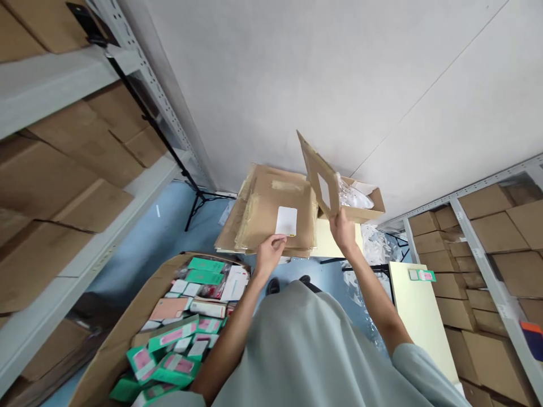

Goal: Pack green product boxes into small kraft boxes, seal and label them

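Nearest my camera, I have both bare forearms reaching forward from a grey-green garment [292, 350] and converging on the stack of flat brown packs [263, 209], the reference for all positions. Left of the stack, on its near side, is a large open carton [116, 333] containing green boxes [176, 364].

Left hand [270, 253]: positioned at the near edge of the stack, back of the hand up, thumb and index finger drawn narrow at the near edge of a white label [287, 219]. I cannot tell whether the fingertips pinch the label or only touch it.

Right hand [343, 230]: positioned just right of the stack, forearm angled inward, fingers closed on the lower corner of the raised pack [314, 164].

The raised pack is thin, flat and brown. It is steeply tilted beside the stack's right side, and its visible face carries a second white label [324, 191]. The stack has several layers with uneven edges and glossy, yellowish margins; a pale strip crosses its top pack near the far edge.

Right of the stack and slightly beyond, an open box [362, 215] holds clear plastic. Behind the stack stands a pale wall [339, 73].
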Demonstrator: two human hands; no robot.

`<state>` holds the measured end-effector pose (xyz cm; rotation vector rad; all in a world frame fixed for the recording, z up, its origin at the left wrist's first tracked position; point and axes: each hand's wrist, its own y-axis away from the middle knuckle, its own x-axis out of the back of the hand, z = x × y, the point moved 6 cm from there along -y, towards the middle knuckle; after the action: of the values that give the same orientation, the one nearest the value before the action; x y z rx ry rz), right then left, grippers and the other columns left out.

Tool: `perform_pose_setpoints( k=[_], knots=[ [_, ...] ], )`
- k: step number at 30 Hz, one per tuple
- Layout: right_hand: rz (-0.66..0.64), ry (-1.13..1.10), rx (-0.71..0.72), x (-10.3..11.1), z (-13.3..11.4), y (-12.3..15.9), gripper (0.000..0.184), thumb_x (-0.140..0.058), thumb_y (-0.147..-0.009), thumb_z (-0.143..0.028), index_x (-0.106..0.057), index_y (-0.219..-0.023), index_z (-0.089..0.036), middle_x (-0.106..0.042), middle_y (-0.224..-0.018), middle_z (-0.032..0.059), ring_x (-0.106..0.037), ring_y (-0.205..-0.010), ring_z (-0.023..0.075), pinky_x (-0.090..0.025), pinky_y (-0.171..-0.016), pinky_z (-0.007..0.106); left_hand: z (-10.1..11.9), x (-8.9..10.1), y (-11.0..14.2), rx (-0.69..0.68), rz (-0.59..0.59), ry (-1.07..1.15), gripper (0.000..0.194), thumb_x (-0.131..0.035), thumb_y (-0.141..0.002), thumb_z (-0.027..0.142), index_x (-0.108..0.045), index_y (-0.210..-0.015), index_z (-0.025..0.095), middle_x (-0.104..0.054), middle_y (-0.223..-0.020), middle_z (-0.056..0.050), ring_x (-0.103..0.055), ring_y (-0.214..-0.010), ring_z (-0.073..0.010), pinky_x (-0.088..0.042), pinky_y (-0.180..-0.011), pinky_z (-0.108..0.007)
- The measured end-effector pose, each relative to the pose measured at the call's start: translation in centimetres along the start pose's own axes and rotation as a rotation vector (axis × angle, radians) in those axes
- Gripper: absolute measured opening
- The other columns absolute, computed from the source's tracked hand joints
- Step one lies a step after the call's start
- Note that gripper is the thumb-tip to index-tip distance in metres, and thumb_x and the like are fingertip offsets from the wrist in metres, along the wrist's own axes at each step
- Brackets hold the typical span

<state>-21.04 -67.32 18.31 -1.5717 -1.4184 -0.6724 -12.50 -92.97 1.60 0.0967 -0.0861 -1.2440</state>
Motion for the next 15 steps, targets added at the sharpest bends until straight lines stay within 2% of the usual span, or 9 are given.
perform_pose_setpoints(
  k=[4,8,11,15],
  knots=[
    [0.187,-0.163,-0.084,6.4,2.0,4.0,0.035,-0.049,-0.109,-0.048,-0.068,-0.118,-0.019,-0.07,-0.075,0.0042,-0.063,-0.064,0.0222,-0.048,-0.064,0.031,2.0,-2.1,-0.1,-0.005,-0.066,0.079,0.027,-0.079,-0.086,0.048,-0.08,-0.097,0.023,-0.087,-0.108,-0.011,-0.084,-0.108,-0.0299,-0.067,-0.108,-0.05],
    [0.415,-0.409,-0.174,11.4,5.2,9.1,0.039,-0.056,-0.108,-0.057,-0.068,-0.113,-0.02,-0.077,-0.096,0.0102,-0.072,-0.091,0.0246,-0.058,-0.082,0.035,5.0,-5.5,-0.4,-0.042,-0.156,0.06,0.033,-0.079,-0.088,0.053,-0.081,-0.099,0.022,-0.086,-0.107,-0.011,-0.083,-0.108,-0.029,-0.067,-0.108,-0.049],
    [0.533,-0.508,-0.325,14.0,9.1,13.6,0.044,-0.063,-0.103,-0.064,-0.069,-0.112,-0.021,-0.08,-0.107,0.012,-0.074,-0.101,0.0269,-0.061,-0.089,0.039,7.1,-9.2,-0.3,-0.068,-0.252,0.013,0.037,-0.078,-0.091,0.057,-0.081,-0.101,0.022,-0.086,-0.107,-0.01,-0.083,-0.106,-0.0287,-0.068,-0.105,-0.047],
    [0.656,-0.505,-0.509,16.7,14.4,20.6,0.046,-0.068,-0.099,-0.066,-0.071,-0.111,-0.022,-0.081,-0.109,0.0107,-0.073,-0.102,0.0266,-0.061,-0.09,0.04,8.7,-15.8,0.8,-0.089,-0.425,-0.074,0.045,-0.075,-0.094,0.064,-0.08,-0.103,0.021,-0.085,-0.105,-0.01,-0.082,-0.104,-0.0277,-0.069,-0.099,-0.043]
  ],
)
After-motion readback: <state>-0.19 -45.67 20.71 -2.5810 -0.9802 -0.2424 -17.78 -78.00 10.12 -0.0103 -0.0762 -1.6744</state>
